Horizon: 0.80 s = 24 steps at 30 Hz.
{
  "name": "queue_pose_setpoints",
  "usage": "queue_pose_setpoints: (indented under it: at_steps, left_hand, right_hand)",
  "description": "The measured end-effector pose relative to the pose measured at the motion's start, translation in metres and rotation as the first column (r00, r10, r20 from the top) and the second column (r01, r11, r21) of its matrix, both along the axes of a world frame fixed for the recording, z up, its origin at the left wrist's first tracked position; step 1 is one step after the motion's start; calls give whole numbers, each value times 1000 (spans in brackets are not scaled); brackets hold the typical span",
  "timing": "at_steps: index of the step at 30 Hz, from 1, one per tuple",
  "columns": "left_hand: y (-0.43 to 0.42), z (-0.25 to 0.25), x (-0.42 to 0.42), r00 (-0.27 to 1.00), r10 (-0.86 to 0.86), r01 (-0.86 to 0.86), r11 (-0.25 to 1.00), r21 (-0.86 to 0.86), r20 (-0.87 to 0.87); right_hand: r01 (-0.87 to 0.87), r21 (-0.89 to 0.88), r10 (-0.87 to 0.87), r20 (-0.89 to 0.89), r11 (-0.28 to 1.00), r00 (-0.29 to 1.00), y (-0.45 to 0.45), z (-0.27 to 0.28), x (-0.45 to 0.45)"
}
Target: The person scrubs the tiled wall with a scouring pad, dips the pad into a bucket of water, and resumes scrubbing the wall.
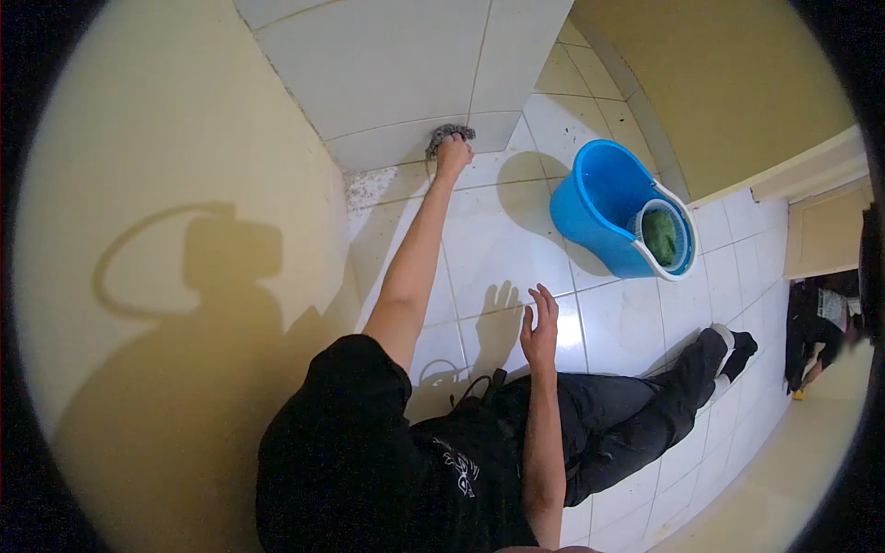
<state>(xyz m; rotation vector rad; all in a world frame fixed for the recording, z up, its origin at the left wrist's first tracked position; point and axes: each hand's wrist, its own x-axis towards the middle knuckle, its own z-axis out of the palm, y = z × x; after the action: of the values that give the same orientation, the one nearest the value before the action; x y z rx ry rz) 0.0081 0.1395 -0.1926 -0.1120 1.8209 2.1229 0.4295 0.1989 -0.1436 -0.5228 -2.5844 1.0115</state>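
My left hand (454,155) is stretched far out and closed around a crumpled, fuzzy grey cloth (450,135). It presses the cloth against the bottom strip of a white tiled panel (387,138), just above the floor. My right hand (541,327) is raised over the floor tiles, fingers apart, holding nothing. To the right of both hands stands a blue mop bucket (576,217) with a pale handle. Inside its clear strainer basket (680,218) lies something green (659,238), its kind unclear.
Brown specks of dirt (373,187) lie in the floor corner by the cream wall (184,120). My legs (636,419) stretch rightward across the white tiles. Farther right, a person in dark clothes (811,323) bends low, a hand near a small yellow thing (798,394).
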Motion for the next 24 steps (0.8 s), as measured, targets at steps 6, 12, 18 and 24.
queue_pose_setpoints:
  at_steps: [6,12,18,24]
  left_hand:
    - [-4,2,-12,998,-58,57,998,19,25]
    - [-7,-17,-8,675,-238,-419,656,-628,-698]
    - [-13,6,-31,922,-259,61,829,-555,-286]
    - [19,-115,-76,920,-241,27,826,-563,-310]
  right_hand:
    - [-18,-16,18,-5,1000,1000,0,-6,0]
    - [17,17,-18,6,1000,1000,3,-2,0]
    - [-18,-1,18,-8,1000,1000,1,-6,-1]
    - [-1,12,2,-3,1000,1000,3,-2,2]
